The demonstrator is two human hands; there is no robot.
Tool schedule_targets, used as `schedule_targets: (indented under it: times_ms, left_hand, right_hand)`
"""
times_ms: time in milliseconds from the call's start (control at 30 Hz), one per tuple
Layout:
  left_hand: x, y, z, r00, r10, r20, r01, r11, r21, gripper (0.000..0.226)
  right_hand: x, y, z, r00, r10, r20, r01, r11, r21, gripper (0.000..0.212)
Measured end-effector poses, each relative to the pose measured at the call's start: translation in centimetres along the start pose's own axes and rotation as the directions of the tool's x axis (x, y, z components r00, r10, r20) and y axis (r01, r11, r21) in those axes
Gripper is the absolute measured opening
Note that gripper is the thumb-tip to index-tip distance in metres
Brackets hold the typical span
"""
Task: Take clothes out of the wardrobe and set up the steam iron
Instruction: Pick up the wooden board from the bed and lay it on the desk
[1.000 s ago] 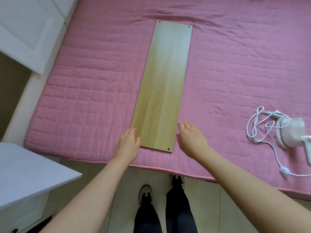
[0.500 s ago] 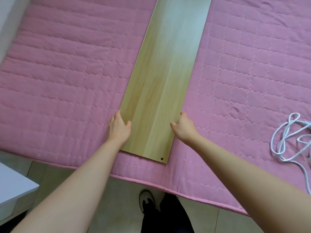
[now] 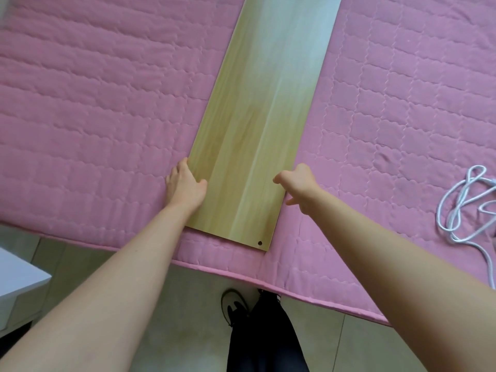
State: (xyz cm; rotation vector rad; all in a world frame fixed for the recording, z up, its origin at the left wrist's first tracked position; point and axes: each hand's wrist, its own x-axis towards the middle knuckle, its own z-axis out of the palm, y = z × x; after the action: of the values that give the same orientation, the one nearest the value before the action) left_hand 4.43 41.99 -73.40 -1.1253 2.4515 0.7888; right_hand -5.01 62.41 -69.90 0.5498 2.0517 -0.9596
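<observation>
A long pale wooden board lies lengthwise on the pink quilted bed, its near end close to the bed's front edge. My left hand grips the board's left edge near that end, thumb on top. My right hand grips the right edge opposite, thumb on the board and fingers curled down beside it. A white power cord lies coiled on the quilt at the far right. The steam iron itself is out of view, and no clothes are visible.
The bed's piped front edge runs across below my hands, with tiled floor and my shoe beneath it. A white furniture corner juts in at the lower left.
My hands went from resting beside the board's near end to gripping its two long edges. The view moved closer over the bed, and the iron slid out of sight at the right.
</observation>
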Motion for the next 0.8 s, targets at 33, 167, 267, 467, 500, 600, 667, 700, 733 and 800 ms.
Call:
schedule_targets:
  times_ms: [33,167,267,467,500,600,667,700,733,800]
  left_hand:
    - [-0.4,-0.3,0.0,1.000,-0.004,0.004,0.004,1.000,0.002,0.070]
    - [-2.6,-2.2,-0.2,0.999,-0.036,0.035,0.035,0.999,0.031,0.070]
    - [-4.3,-4.1,-0.4,0.995,-0.076,0.062,0.074,0.996,0.045,0.071]
    - [-8.1,-7.4,-0.4,0.972,-0.186,0.142,0.172,0.979,0.110,0.070]
    - [-8.7,-7.7,-0.3,0.967,-0.205,0.155,0.188,0.975,0.117,0.069]
    - [-9.9,-8.1,0.0,0.963,-0.233,0.135,0.203,0.957,0.209,0.063]
    - [-9.5,-7.4,-0.1,0.971,-0.219,0.097,0.190,0.950,0.248,0.057]
    - [-9.1,-6.8,-0.2,0.976,-0.201,0.087,0.176,0.957,0.231,0.056]
    - [-8.4,-6.1,-0.1,0.979,-0.187,0.087,0.167,0.967,0.193,0.058]
    - [-6.9,-4.5,0.0,0.976,-0.195,0.097,0.184,0.976,0.117,0.064]
  right_hand:
    - [-0.4,0.2,0.1,1.000,0.000,0.001,0.000,1.000,0.001,0.017]
    - [-2.0,2.2,0.8,0.999,-0.006,0.031,0.007,1.000,-0.005,0.011]
    - [-3.0,4.4,1.4,0.997,0.014,0.074,-0.014,1.000,0.008,0.012]
    - [-5.6,8.9,2.9,0.969,0.070,0.235,-0.075,0.997,0.013,0.022]
    - [-6.0,9.5,3.1,0.959,0.092,0.267,-0.099,0.995,0.011,0.022]
    - [-6.2,10.2,2.7,0.933,0.135,0.335,-0.134,0.991,-0.025,0.019]
    - [-5.6,9.7,2.1,0.930,0.134,0.344,-0.132,0.991,-0.029,0.018]
    - [-5.0,9.2,1.8,0.936,0.118,0.333,-0.114,0.993,-0.031,0.022]
    - [-4.2,8.6,1.4,0.945,0.095,0.314,-0.091,0.995,-0.026,0.028]
    - [-2.2,6.9,0.5,0.964,0.049,0.261,-0.057,0.998,0.023,0.034]
